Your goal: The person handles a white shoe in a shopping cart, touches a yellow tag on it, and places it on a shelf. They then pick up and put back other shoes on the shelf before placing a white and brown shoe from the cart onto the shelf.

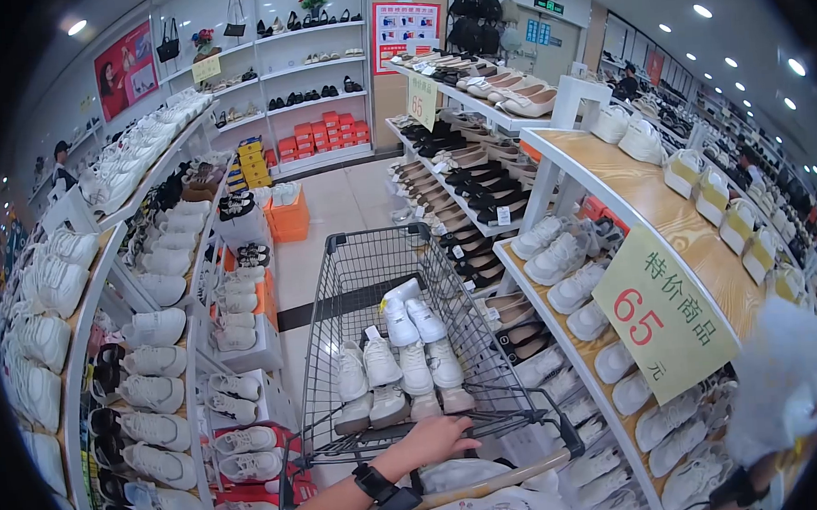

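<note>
My left hand [429,441] lies across the rear edge of a shopping cart [466,298], its fingers stretched out to the right; a dark band is on the wrist. Just ahead of it, several white sneakers [416,365] lie in the cart's basket, with one pair [412,319] on top, partly under white wrapping. The cart's handle [494,483] runs below my left forearm. At the far right my right hand [810,419], partly blurred, is closed on a blurred white item [780,374] that looks like a shoe. It is raised beside the shelf end.
Racks of white shoes [157,393] line the left side. On the right stands a wood-topped shelf [639,164] with a yellow price sign [666,315] jutting towards the cart. Flat shoes [469,173] fill the rack beyond. Orange boxes [286,215] stand by the tiled aisle [350,189].
</note>
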A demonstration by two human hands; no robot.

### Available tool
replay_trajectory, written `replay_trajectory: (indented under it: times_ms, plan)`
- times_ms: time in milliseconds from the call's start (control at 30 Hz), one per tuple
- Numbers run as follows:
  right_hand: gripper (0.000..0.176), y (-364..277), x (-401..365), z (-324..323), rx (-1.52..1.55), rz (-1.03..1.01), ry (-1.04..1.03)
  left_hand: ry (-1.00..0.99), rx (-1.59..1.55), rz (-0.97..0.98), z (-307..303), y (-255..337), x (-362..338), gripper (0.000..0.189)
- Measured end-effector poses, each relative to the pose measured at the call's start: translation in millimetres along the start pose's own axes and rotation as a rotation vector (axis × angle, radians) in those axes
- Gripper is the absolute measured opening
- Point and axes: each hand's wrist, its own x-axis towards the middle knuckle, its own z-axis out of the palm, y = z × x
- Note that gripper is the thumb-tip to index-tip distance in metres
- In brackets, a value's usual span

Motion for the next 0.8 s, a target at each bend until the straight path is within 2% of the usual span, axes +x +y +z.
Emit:
replay_trajectory:
  times_ms: [100,167,200,267,333,367,400,433,467,500,533,567,600,633,667,733,800]
  plan:
    - [0.033,-58.8,-1.9,36.2,0.11,-0.078,-0.077,0.011,0.053,-0.012,-6.8,5.1,-2.4,0.05]
    - [0.031,-99.5,-0.3,62.6,0.195,-0.141,-0.13,0.229,0.062,0.087,-3.2,1.8,-2.8,0.047]
    - [0.031,-119.7,0.9,77.1,0.232,-0.173,-0.157,0.236,0.069,0.085,-7.7,3.5,-2.1,0.047]
    - [0.03,-155.3,-3.3,102.3,0.301,-0.212,-0.226,0.437,0.003,0.074,-23.1,9.5,-3.0,0.046]
    - [0.028,-186.1,-9.1,135.5,0.311,-0.22,-0.319,0.482,-0.018,0.011,-40.0,10.6,-7.2,0.045]
    - [0.012,-193.6,-19.4,174.2,0.49,-0.486,-0.009,0.594,0.023,-0.041,-44.0,6.7,-9.3,0.046]
    - [0.004,-195.7,-28.3,228.1,0.115,-0.279,-0.326,0.707,0.062,-0.091,-48.0,3.7,-11.0,0.047]
    - [0.018,-226.2,-37.9,218.8,0.195,-0.546,-0.019,0.702,0.069,-0.137,-53.3,-0.2,-15.3,0.052]
    - [0.039,-239.1,-43.7,217.4,0.741,-0.384,-0.274,0.708,0.074,-0.136,-53.9,-9.1,-17.8,0.052]
    - [0.046,-250.9,-48.6,214.7,1.029,0.037,-0.614,0.788,0.058,-0.156,-52.1,-22.4,-17.6,0.055]
    - [0.05,-253.5,-56.8,233.6,1.111,0.115,-0.65,0.869,0.041,-0.175,-55.8,-27.8,-17.0,0.059]
    - [0.051,-254.9,-64.5,245.5,1.157,0.14,-0.669,0.934,-0.125,-0.149,-58.4,-28.7,-18.0,0.07]
    - [0.052,-258.0,-69.7,251.2,1.204,0.167,-0.687,0.936,-0.119,-0.148,-62.6,-32.1,-20.3,0.07]
    - [0.052,-258.7,-73.5,254.5,1.211,0.166,-0.684,0.876,0.014,-0.105,-68.0,-37.7,-24.4,0.073]
    - [0.051,-258.7,-77.3,257.2,1.107,0.105,-0.664,0.808,0.146,-0.061,-73.6,-43.7,-28.1,0.076]
    - [0.051,-258.3,-87.3,259.5,1.004,0.07,-0.646,0.726,0.163,-0.022,-82.0,-53.9,-33.1,0.075]
    - [0.047,-258.9,-100.7,258.1,0.826,-0.18,-0.585,0.464,0.085,-0.084,-88.3,-58.9,-37.4,0.069]
